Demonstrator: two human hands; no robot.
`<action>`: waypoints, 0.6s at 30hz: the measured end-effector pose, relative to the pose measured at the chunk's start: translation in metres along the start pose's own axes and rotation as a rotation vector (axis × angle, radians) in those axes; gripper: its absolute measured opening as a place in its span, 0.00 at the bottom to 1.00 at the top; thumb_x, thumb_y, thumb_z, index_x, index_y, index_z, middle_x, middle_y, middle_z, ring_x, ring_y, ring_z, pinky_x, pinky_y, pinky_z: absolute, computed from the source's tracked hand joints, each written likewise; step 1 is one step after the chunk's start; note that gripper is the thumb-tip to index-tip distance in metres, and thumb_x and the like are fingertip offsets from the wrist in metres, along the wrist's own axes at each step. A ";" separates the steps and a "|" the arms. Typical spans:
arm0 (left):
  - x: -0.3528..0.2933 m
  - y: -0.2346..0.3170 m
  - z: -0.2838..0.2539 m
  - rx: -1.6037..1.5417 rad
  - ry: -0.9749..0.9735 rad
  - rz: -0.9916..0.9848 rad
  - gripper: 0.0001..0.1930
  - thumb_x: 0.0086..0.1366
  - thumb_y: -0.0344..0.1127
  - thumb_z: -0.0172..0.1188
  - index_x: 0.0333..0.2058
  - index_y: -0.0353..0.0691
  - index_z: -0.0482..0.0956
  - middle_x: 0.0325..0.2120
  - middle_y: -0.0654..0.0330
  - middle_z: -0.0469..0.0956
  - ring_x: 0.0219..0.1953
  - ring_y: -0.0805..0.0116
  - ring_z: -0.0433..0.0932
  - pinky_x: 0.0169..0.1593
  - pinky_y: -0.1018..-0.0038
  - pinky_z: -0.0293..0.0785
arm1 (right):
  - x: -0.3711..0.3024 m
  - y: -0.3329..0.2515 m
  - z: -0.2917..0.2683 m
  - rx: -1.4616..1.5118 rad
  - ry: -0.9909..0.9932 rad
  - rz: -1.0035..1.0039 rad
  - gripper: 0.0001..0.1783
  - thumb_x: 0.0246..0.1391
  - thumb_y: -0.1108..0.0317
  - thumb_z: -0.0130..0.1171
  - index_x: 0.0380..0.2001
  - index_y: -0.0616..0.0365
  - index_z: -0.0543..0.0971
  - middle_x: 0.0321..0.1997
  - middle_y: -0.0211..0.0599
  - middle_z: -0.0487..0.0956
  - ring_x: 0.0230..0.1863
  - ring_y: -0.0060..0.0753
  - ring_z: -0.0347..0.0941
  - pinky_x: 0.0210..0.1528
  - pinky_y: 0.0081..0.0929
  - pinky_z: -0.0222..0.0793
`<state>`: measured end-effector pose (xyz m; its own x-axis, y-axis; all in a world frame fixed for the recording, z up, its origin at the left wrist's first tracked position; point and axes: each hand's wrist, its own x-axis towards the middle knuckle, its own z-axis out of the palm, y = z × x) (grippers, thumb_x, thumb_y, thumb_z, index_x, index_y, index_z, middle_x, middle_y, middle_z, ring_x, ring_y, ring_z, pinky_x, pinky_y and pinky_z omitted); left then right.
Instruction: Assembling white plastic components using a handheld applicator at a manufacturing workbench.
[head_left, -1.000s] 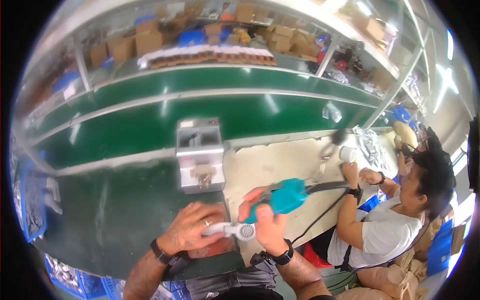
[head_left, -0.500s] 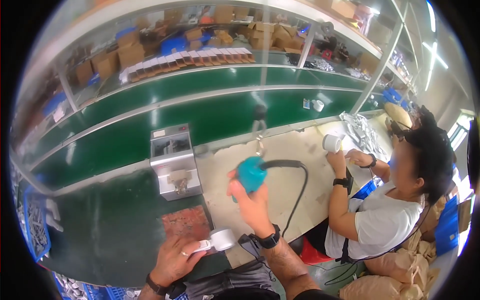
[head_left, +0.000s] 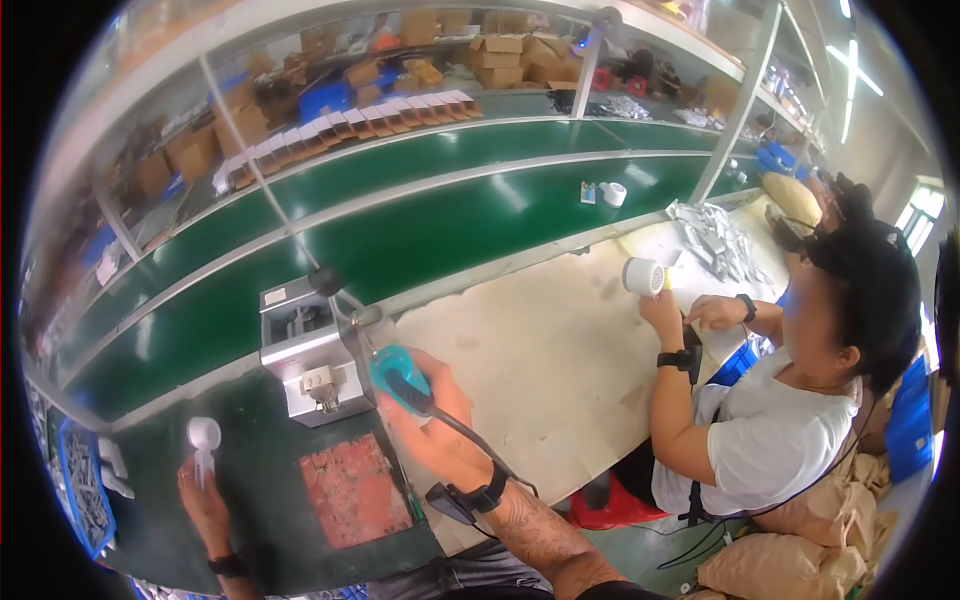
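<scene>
Beyond gripping left hand [head_left: 206, 502] juts white device [head_left: 204, 434]; right hand [head_left: 437, 415] clasps teal tool [head_left: 396, 370].

The left hand [head_left: 203, 508] has carried a white handheld device [head_left: 203, 436] leftward across the counter [head_left: 260, 480]; the right hand [head_left: 437, 415] has brought a teal tool [head_left: 400, 375] nearer a silver machine [head_left: 305, 352].
</scene>
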<state>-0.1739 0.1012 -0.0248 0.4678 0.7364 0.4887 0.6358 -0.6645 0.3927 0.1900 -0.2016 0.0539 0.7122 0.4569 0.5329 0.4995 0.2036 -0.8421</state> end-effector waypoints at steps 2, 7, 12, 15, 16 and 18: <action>0.009 -0.005 0.003 0.102 -0.045 0.007 0.18 0.75 0.29 0.55 0.61 0.32 0.73 0.57 0.44 0.77 0.56 0.46 0.77 0.63 0.58 0.71 | -0.001 0.007 0.000 -0.010 -0.005 -0.027 0.31 0.63 0.64 0.68 0.64 0.65 0.70 0.55 0.47 0.82 0.54 0.38 0.81 0.58 0.35 0.75; 0.051 0.066 0.001 0.106 0.149 0.159 0.20 0.72 0.30 0.60 0.61 0.35 0.74 0.58 0.48 0.77 0.59 0.49 0.76 0.64 0.61 0.70 | -0.003 0.002 0.011 0.016 -0.036 0.011 0.32 0.61 0.65 0.70 0.63 0.65 0.70 0.54 0.45 0.83 0.51 0.32 0.81 0.56 0.31 0.76; 0.079 0.137 0.051 -0.563 -0.347 -0.010 0.11 0.76 0.35 0.61 0.50 0.36 0.83 0.44 0.60 0.84 0.47 0.73 0.81 0.54 0.74 0.76 | -0.018 0.023 0.015 0.040 -0.009 0.067 0.31 0.57 0.68 0.73 0.61 0.63 0.72 0.46 0.36 0.82 0.46 0.26 0.79 0.52 0.30 0.76; 0.063 0.131 0.102 -0.741 -0.341 -0.153 0.08 0.74 0.32 0.62 0.45 0.34 0.84 0.40 0.61 0.85 0.39 0.75 0.81 0.48 0.76 0.77 | -0.020 0.030 0.017 0.031 -0.117 0.000 0.32 0.56 0.70 0.72 0.61 0.63 0.71 0.44 0.35 0.81 0.46 0.27 0.79 0.54 0.32 0.75; 0.058 0.145 0.104 -0.680 -0.205 -0.007 0.05 0.69 0.29 0.65 0.40 0.34 0.83 0.38 0.58 0.85 0.40 0.67 0.83 0.47 0.72 0.77 | -0.022 0.032 0.015 0.031 -0.137 0.001 0.32 0.56 0.70 0.72 0.61 0.63 0.71 0.44 0.35 0.81 0.46 0.27 0.79 0.54 0.32 0.75; 0.054 0.144 0.098 -0.524 -0.181 0.244 0.05 0.64 0.27 0.66 0.37 0.34 0.81 0.37 0.54 0.83 0.42 0.56 0.82 0.49 0.66 0.77 | -0.027 0.030 0.020 0.124 -0.150 0.005 0.32 0.55 0.72 0.71 0.62 0.64 0.70 0.45 0.37 0.80 0.46 0.29 0.80 0.56 0.33 0.75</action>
<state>0.0030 0.0577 -0.0178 0.6881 0.5343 0.4909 0.1311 -0.7570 0.6401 0.1761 -0.1900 0.0125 0.6288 0.5801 0.5178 0.4247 0.3015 -0.8536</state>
